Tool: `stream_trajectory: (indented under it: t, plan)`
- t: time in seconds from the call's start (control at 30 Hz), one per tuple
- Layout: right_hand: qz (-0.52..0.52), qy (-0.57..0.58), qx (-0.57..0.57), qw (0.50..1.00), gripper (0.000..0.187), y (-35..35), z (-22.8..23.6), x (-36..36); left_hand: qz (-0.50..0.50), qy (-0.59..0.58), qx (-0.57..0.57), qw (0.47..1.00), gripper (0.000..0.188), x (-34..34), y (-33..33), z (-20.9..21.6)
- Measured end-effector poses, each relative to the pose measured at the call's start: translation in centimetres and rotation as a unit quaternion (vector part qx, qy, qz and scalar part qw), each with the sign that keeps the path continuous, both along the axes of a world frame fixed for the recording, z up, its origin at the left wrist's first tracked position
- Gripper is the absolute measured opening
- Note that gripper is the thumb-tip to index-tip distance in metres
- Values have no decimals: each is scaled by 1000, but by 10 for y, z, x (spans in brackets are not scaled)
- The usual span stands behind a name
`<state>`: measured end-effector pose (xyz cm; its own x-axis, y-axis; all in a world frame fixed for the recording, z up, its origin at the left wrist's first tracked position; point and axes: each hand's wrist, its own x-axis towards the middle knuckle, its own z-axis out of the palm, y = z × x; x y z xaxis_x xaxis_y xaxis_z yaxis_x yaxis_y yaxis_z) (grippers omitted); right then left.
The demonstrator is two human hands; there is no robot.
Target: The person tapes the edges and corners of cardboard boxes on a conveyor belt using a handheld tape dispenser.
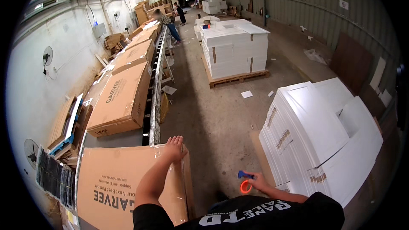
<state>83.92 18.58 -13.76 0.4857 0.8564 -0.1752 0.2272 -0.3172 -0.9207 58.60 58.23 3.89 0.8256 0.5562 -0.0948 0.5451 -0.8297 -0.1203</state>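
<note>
My left hand point(174, 150) lies with outstretched fingers on the right far corner of a large brown cardboard box point(115, 166). The box rests flat on the conveyor in front of me, and clear tape shines along its right edge. Off to the right, clear of the box, my right hand point(258, 182) is closed around a tape dispenser point(246, 180) with a blue body and an orange ring. The palm hides part of its handle.
More taped boxes point(121, 96) line the conveyor point(156, 102) ahead. White panels are stacked close on my right point(306, 127), and another white stack point(234, 51) stands on a wooden pallet point(238, 78). A person point(168, 23) leans over the conveyor far off; another stands beyond.
</note>
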Motion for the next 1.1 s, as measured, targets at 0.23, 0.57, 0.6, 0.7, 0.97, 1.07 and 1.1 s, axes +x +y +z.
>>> stream_trajectory:
  t: [0.23, 0.57, 0.6, 0.7, 0.97, 1.07, 1.1]
  plan:
    - [-173, -59, 62, 981, 48, 103, 27, 86, 17, -60, -177, 982, 49, 4, 45, -7]
    - [-112, 156, 42, 981, 40, 280, -37, 176, -35, -221, -144, 964, 24, -26, 43, -28]
    - [-92, 90, 28, 991, 41, 306, -32, 189, -35, -220, -153, 963, 23, -23, 43, -25]
    - [-20, 54, 88, 994, 41, 389, -13, 216, -26, -207, -135, 969, 25, -42, 48, -25]
    - [101, 135, 65, 984, 43, 597, 76, 254, 528, -496, 124, 678, 27, -102, 178, 24]
    - [90, 195, 75, 974, 46, 666, 56, 240, 549, -492, 118, 666, 34, -125, 231, 18]
    - [98, 226, 65, 967, 47, 684, 57, 228, 562, -454, 143, 676, 38, -132, 245, 13]
